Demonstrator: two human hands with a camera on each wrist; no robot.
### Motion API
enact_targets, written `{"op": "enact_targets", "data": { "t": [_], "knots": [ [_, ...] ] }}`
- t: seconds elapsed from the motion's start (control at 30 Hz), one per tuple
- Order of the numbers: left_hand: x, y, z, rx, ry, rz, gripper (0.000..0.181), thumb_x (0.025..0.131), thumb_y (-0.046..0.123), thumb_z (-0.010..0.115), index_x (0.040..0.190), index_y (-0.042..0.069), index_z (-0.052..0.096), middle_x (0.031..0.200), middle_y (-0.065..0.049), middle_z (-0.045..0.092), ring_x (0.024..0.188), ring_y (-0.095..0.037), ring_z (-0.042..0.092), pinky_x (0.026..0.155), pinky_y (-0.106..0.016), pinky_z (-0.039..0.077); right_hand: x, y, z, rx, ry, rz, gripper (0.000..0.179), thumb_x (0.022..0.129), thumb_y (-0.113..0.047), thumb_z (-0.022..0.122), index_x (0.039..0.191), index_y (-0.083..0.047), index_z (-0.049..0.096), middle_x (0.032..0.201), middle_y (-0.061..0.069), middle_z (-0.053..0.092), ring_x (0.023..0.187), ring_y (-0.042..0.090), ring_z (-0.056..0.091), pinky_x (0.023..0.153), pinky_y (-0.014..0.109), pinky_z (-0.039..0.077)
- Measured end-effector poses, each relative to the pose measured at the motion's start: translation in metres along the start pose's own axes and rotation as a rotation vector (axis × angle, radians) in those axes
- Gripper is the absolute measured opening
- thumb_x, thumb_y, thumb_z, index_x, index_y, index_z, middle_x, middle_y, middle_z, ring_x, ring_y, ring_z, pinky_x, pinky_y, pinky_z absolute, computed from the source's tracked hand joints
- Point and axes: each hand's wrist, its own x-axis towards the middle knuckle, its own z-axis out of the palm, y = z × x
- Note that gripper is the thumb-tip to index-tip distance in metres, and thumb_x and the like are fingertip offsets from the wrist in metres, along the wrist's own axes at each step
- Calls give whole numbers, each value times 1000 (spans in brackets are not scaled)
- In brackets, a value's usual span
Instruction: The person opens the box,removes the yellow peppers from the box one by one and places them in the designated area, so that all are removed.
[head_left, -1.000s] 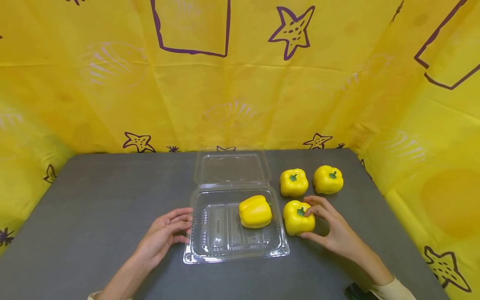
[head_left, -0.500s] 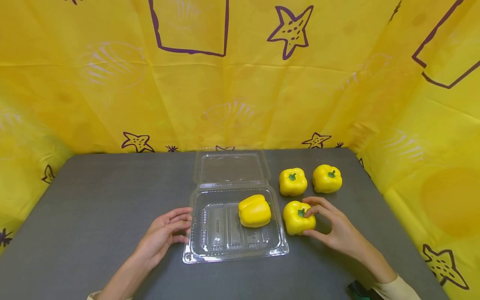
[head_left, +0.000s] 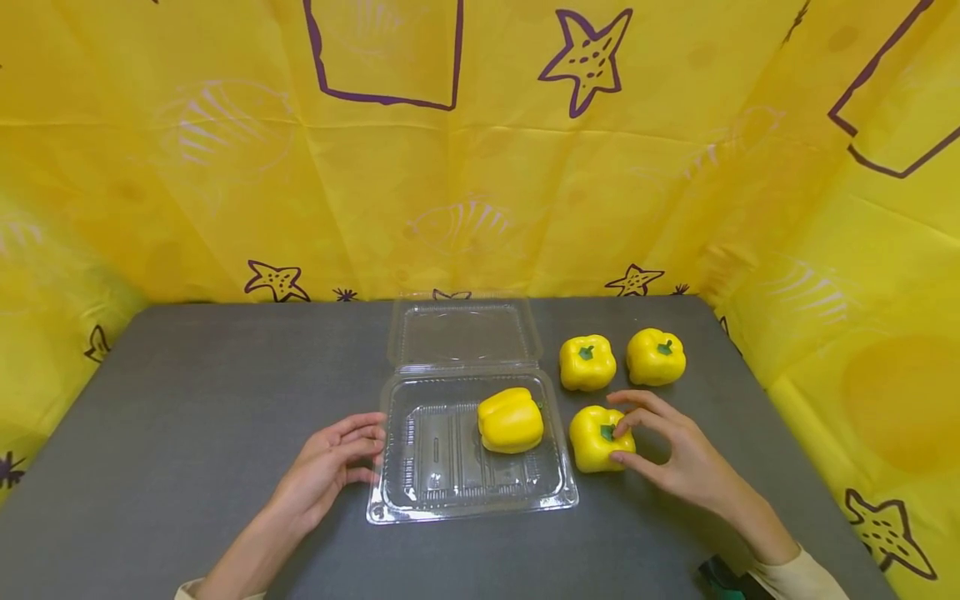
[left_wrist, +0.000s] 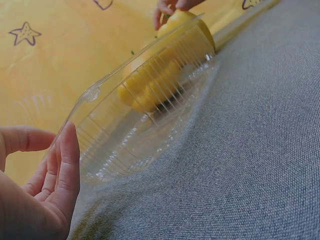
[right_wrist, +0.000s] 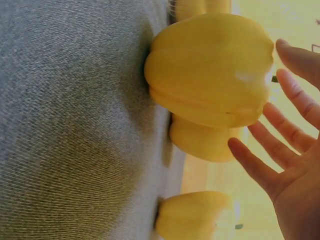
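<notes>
A clear plastic clamshell container (head_left: 465, 496) lies with its lid folded back, and one yellow bell pepper (head_left: 511, 421) is on its side in the base. My left hand (head_left: 330, 467) holds the container's left rim, thumb and fingers on either side of it in the left wrist view. To the right of the container, another yellow bell pepper (head_left: 592, 442) stands on the table, stem up. My right hand (head_left: 682, 458) has its fingertips at the top of that pepper, beside the green stem. Its fingers are spread and fairly straight in the right wrist view (right_wrist: 295, 155).
Two more yellow bell peppers, one (head_left: 587, 363) behind the container's right side and one (head_left: 656, 357) farther right, stand on the grey table (head_left: 225, 400). Yellow patterned cloth (head_left: 480, 167) encloses the back and sides.
The pepper by my right hand has shifted slightly right and turned a little. My right thumb has moved up along it. The left hand and container stay put.
</notes>
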Motion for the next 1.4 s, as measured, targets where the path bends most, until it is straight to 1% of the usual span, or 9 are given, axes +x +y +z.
{"op": "enact_targets", "data": {
  "t": [0.37, 0.47, 0.6, 0.87, 0.97, 1.07, 1.13, 1.2, 1.4],
  "knots": [
    [0, 1, 2, 6, -7, 2, 51, 91, 1, 62, 136, -9, 42, 98, -1, 63, 77, -12, 60, 66, -30, 59, 14, -9, -9, -43, 16, -24, 37, 70, -1, 85, 90, -22, 63, 125, 1, 59, 113, 21, 56, 102, 12, 37],
    [0, 1, 2, 6, -8, 3, 50, 91, 1, 62, 136, -9, 42, 98, -1, 63, 77, -13, 60, 66, -30, 59, 19, -14, -11, -70, 18, -22, 34, 71, -4, 85, 93, -19, 64, 125, 0, 59, 112, 18, 56, 100, 11, 37],
    [0, 2, 3, 10, -6, 5, 50, 90, 1, 62, 135, -9, 43, 98, -1, 63, 77, -13, 60, 66, -30, 59, 27, -21, -11, -130, 6, -36, 36, 73, -10, 85, 103, -17, 66, 127, 1, 59, 114, 18, 56, 101, 9, 36],
    [1, 1, 3, 8, -3, 3, 50, 90, 1, 62, 135, -9, 43, 98, -1, 63, 77, -13, 60, 66, -30, 59, 40, -36, -4, -172, -50, -42, 60, 76, -18, 85, 130, -13, 61, 139, 7, 53, 122, 25, 55, 104, 8, 33],
    [1, 1, 2, 11, 0, 1, 50, 90, 1, 62, 135, -8, 43, 98, 0, 64, 77, -13, 60, 66, -30, 59, 44, -41, 1, -181, -74, -36, 63, 77, -21, 84, 133, -13, 59, 142, 6, 51, 123, 24, 55, 100, 15, 42],
    [1, 1, 2, 8, 1, 0, 50, 90, 1, 62, 135, -9, 43, 98, -1, 64, 77, -13, 60, 66, -30, 59, 48, -46, 7, -191, -96, -50, 64, 78, -23, 84, 135, -12, 57, 144, 5, 49, 121, 25, 56, 93, 30, 52],
    [0, 1, 2, 8, -1, 1, 50, 90, 1, 62, 135, -9, 43, 98, -1, 64, 77, -12, 60, 66, -30, 59, 53, -49, 11, -193, -118, -56, 65, 79, -25, 83, 137, -13, 56, 145, 6, 48, 121, 26, 57, 90, 38, 54],
    [0, 1, 1, 7, -1, 1, 50, 90, 0, 62, 136, -9, 43, 98, -1, 64, 77, -12, 60, 66, -29, 59, 57, -53, 15, -185, -140, -59, 65, 80, -26, 82, 138, -12, 54, 146, 6, 46, 121, 27, 57, 91, 43, 54],
    [0, 1, 1, 6, 3, 5, 49, 90, 0, 62, 135, -9, 44, 97, -1, 64, 76, -12, 60, 65, -29, 59, 73, -64, 29, -187, -208, -43, 69, 82, -31, 80, 141, -10, 50, 150, 7, 41, 123, 24, 56, 93, 38, 54]
  ]
}}
